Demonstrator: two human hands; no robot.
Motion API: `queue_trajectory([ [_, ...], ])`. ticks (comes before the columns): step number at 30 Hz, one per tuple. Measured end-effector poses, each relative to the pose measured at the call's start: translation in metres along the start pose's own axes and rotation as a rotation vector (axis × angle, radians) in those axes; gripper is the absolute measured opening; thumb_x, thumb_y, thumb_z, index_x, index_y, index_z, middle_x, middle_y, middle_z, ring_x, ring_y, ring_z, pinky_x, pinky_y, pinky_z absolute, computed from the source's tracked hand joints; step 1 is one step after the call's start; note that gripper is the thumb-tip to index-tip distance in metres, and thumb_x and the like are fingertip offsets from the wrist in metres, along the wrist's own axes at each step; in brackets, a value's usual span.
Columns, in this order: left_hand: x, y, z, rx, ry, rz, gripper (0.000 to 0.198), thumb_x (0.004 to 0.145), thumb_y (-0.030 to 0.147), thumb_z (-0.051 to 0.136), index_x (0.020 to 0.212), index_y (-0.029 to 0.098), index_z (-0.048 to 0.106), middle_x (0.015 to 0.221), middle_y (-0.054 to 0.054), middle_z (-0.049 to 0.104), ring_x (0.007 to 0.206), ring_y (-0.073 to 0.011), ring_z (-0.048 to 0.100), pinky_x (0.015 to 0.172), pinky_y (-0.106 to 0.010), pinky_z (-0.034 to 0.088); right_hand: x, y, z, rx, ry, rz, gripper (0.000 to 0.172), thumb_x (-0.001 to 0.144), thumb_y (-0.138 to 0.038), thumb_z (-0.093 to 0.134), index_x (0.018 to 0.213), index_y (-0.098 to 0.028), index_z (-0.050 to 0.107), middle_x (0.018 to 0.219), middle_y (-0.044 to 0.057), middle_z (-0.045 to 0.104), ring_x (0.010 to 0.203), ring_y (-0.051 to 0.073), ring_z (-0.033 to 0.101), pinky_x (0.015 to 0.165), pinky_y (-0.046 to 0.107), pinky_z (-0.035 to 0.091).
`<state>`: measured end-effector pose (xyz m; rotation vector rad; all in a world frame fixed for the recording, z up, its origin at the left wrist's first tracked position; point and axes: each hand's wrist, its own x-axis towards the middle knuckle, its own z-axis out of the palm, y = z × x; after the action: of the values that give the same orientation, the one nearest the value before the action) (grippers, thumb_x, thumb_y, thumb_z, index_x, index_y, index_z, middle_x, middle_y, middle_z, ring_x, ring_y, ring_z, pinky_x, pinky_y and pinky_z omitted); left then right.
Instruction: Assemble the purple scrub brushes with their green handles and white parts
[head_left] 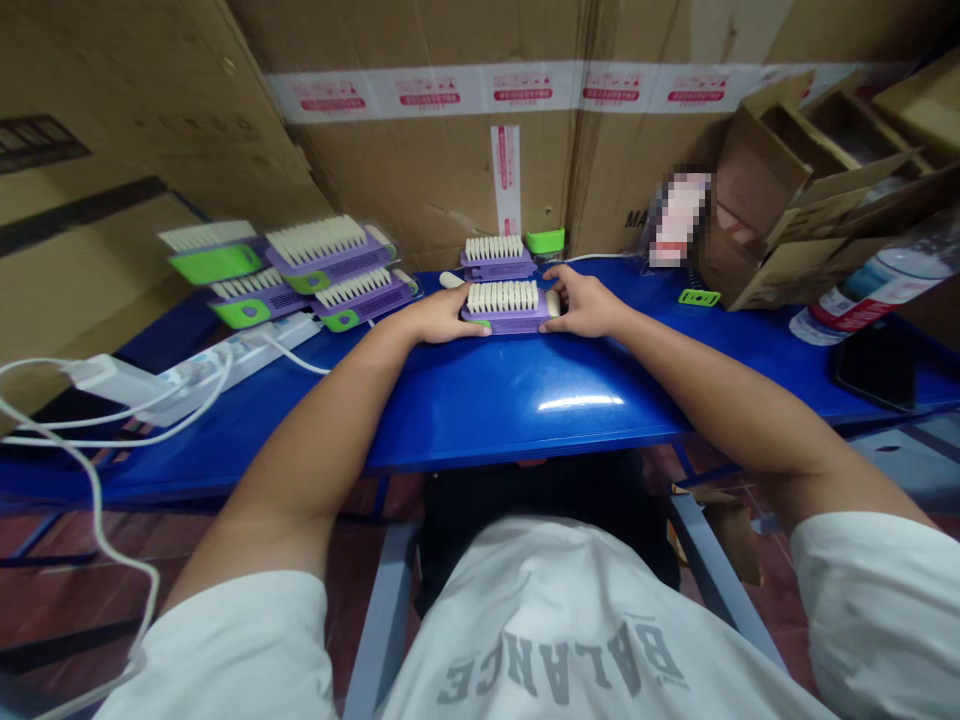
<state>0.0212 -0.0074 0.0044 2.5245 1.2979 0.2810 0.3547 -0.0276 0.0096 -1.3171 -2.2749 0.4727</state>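
Observation:
A purple brush [514,322] with rows of white bristles facing up lies on the blue table in front of me. My left hand [442,314] is closed on its left end, thumb along the near side beside a small green part. At the other end, my right hand [589,305] grips a cream-coloured tip between thumb and fingers. Just behind stands a similar purple brush [497,268], with a bright green piece [546,241] to its right. A cream rounded piece [450,281] shows beyond my left hand.
Several purple and green brushes [319,250] are stacked at the left, behind a white power strip [187,385] with cables. On the right are a cardboard divider box [780,190], a green part [699,297], a bottle [862,295] and a dark phone [876,368]. Cardboard boxes [420,160] wall the back.

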Motion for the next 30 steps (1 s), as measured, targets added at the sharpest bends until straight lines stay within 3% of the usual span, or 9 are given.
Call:
queue_trajectory([
  [30, -0.001, 0.004, 0.000, 0.014, -0.015, -0.027, 0.102, 0.096, 0.062, 0.082, 0.181, 0.023, 0.043, 0.183, -0.018, 0.058, 0.165, -0.0423, 0.061, 0.137, -0.052, 0.049, 0.003, 0.005, -0.001, 0.055, 0.021, 0.016, 0.088, 0.065, -0.030, 0.110, 0.143, -0.021, 0.069, 0.109, 0.007, 0.084, 0.097, 0.033, 0.081, 0.096, 0.048, 0.065],
])
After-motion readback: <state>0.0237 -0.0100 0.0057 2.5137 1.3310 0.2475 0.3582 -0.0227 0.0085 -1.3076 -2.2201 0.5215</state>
